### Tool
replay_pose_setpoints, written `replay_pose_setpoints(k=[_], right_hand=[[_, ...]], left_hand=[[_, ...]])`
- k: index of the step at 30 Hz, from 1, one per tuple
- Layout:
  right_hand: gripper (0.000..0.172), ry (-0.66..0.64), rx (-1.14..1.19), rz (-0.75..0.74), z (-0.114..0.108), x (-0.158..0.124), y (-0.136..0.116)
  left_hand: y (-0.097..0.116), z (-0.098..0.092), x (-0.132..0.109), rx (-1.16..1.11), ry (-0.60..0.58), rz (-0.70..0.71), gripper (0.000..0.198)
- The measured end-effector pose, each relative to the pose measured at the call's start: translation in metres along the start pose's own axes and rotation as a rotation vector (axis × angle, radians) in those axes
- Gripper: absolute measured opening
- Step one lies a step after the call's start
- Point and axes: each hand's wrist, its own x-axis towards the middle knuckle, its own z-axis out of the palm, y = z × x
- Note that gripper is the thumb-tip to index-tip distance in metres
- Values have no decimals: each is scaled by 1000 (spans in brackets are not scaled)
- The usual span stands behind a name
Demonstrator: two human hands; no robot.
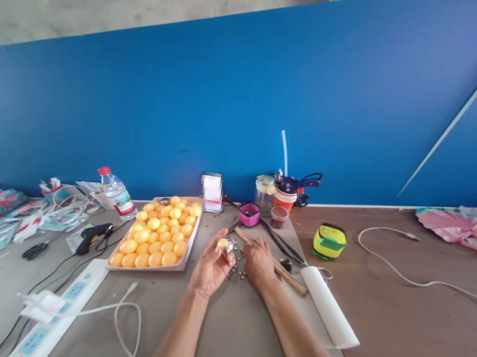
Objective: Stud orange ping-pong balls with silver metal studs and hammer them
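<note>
Upright in the middle of the view, my left hand [210, 269] is closed around an orange ball [223, 243] partly covered in something silvery and shiny. My right hand [258, 262] is lowered to the table beside it, fingers bent and drawn together near a wooden strip [296, 285]. Its fingertips are hidden, so whatever they pinch cannot be made out. Small metallic bits [233, 269] lie scattered on the table between both hands. To the left, a shallow box [187, 256] is filled with orange balls [157, 246] of similar size.
Behind the hands are a purple container [249, 215], a clear jar [264, 193] and a red-brown tub [279, 217]. A white roll [329, 307] and a yellow-green container [329, 241] are on the right. Leftward lie a glue gun [91, 238], a bottle [117, 195] and a power strip [64, 308] with cables.
</note>
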Motion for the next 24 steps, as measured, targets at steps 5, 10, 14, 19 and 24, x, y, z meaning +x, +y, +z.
replay_pose_setpoints(k=[5, 10, 14, 19, 24], right_hand=[[30, 130, 110, 60, -3, -1, 5], [36, 297, 257, 108, -5, -4, 15], [30, 320, 354, 172, -5, -5, 21], [22, 284, 745, 260, -8, 0, 19], [18, 158, 1367, 366, -12, 4, 11]], left_hand=[[-3, -3, 1, 13, 22, 2, 39], [-5, -1, 3, 19, 71, -7, 32], [-5, -3, 3, 34, 69, -2, 38], [-5, -4, 3, 25, 80, -10, 50], [-6, -2, 4, 61, 80, -13, 51]])
